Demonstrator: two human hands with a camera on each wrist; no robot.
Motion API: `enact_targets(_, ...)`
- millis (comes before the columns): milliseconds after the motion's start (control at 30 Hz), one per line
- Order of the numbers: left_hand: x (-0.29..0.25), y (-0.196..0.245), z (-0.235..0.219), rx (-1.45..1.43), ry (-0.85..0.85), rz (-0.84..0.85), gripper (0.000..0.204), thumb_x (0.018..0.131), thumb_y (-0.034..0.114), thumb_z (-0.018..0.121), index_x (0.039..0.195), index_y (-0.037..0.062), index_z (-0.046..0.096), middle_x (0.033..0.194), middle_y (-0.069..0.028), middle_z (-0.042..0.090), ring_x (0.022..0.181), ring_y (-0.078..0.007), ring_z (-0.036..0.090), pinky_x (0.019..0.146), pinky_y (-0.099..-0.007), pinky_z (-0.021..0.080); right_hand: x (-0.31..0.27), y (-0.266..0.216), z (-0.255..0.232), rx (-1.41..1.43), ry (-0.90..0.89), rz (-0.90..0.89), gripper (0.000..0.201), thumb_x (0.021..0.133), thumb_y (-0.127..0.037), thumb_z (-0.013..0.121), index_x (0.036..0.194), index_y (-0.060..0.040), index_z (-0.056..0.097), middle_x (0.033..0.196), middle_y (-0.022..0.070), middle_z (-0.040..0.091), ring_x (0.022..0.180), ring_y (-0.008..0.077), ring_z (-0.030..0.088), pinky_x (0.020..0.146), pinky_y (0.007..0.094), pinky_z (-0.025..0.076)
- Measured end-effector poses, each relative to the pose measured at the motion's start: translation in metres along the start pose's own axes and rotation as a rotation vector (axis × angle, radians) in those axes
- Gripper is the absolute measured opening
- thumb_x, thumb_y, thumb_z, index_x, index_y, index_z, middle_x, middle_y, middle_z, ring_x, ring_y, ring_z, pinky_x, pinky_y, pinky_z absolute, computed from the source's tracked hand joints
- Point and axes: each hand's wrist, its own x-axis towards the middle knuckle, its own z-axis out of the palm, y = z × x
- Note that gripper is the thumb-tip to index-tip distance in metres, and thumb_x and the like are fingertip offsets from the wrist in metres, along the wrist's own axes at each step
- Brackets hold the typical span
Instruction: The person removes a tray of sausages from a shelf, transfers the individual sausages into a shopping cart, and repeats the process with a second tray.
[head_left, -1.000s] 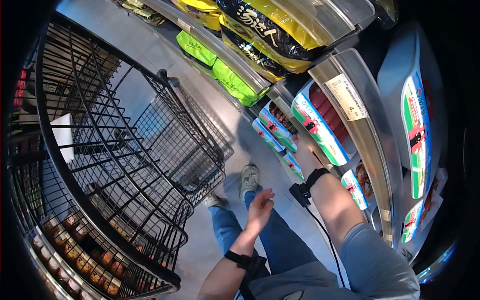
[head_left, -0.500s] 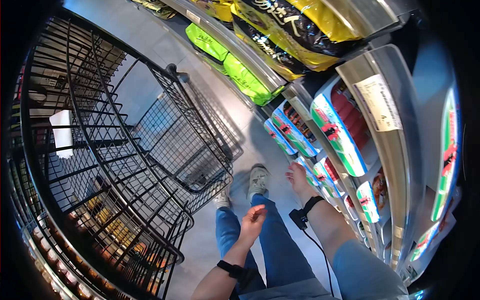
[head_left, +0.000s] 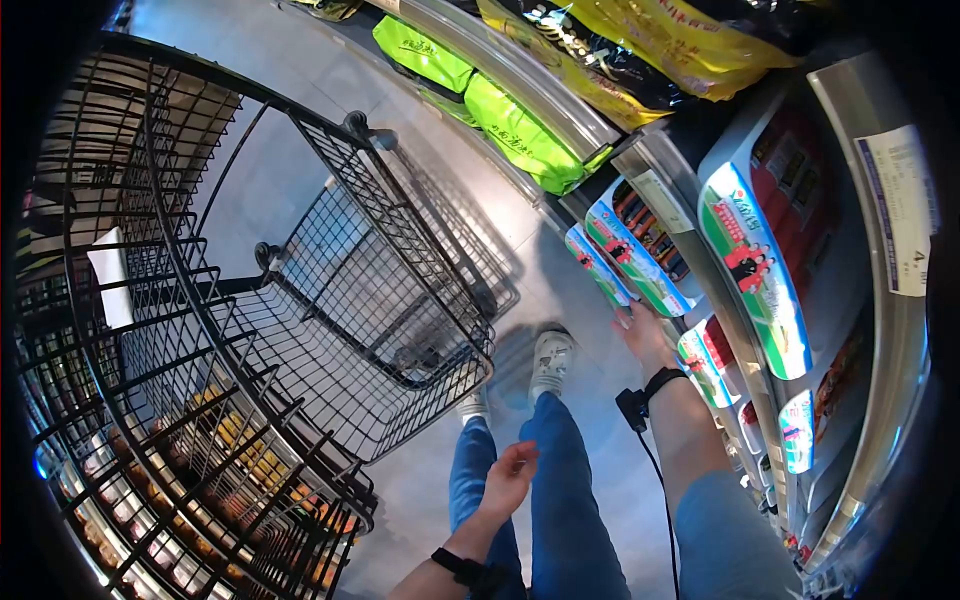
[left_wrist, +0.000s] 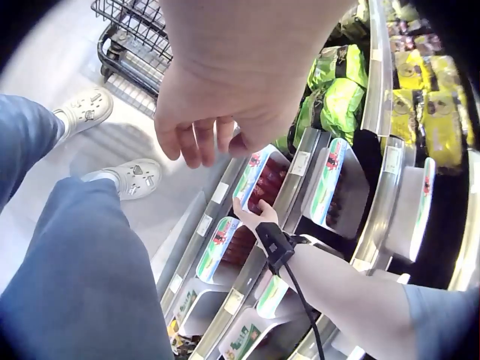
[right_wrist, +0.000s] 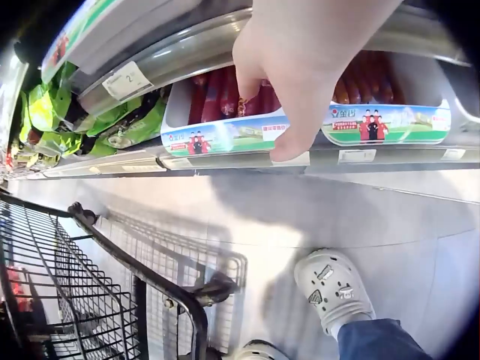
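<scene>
My right hand [head_left: 648, 338] reaches down to a low shelf on the right. In the right wrist view its fingers dip into a white bin [right_wrist: 180, 101] of red-wrapped sausages [right_wrist: 214, 97], a fingertip right at one sausage. The thumb hangs outside, in front of the bin's printed label [right_wrist: 225, 136]. Beside it stands a second bin [right_wrist: 442, 124] with brownish-orange sticks [right_wrist: 367, 86]. Low in front of the legs hangs my left hand [head_left: 508, 480], fingers loosely curled with nothing in them; the left wrist view shows it above the shelves.
A black wire shopping cart [head_left: 330, 420] stands at the left, a white paper [head_left: 112, 278] at its far side. Bright green bags [head_left: 520, 135] and yellow-black bags [head_left: 680, 50] fill the shelves ahead. A shelf edge with a price tag [head_left: 898, 210] juts out at right.
My right hand came away from the shelf bins, then moved back to a low bin. The view has shifted, so cart and shelves sit differently. The left hand stays hanging loosely.
</scene>
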Motion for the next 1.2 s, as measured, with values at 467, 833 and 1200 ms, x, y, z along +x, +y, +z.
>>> enact_targets(467,0.0,-0.011,-0.015,0.099,-0.039,-0.008,0.03,0.086,0.011,0.054,0.116,0.0073,0.053,0.103,-0.0028,0.061,0.085,-0.0096,0.056,0.077,-0.0231,0.045,0.016,-0.008,0.024,-0.33,0.259,-0.081,0.02,0.086,-0.034,0.059,0.096,-0.0185,0.051,0.061,-0.0028,0.039,0.045,0.0082,0.031,0.042,0.0269,0.025)
enact_targets(833,0.0,-0.009,-0.017,0.036,-0.062,-0.08,0.029,0.087,0.001,0.049,0.115,0.0038,0.051,0.105,-0.0069,0.059,0.097,-0.0122,0.053,0.087,-0.0258,0.041,0.046,0.043,-0.026,-0.267,0.152,-0.031,0.011,0.084,-0.021,0.05,0.081,-0.0117,0.056,0.066,0.0013,0.048,0.047,0.011,0.038,0.039,0.0269,0.026)
enact_targets(1200,0.006,0.003,-0.012,0.069,-0.055,-0.1,0.029,0.086,0.002,0.049,0.115,0.0052,0.052,0.105,-0.0059,0.059,0.095,-0.0127,0.054,0.087,-0.026,0.041,-0.01,0.053,0.0,0.253,-0.032,0.179,0.027,0.081,-0.009,0.043,0.105,0.0015,0.049,0.105,0.0168,0.054,0.101,0.0287,0.056,0.091,0.0413,0.046)
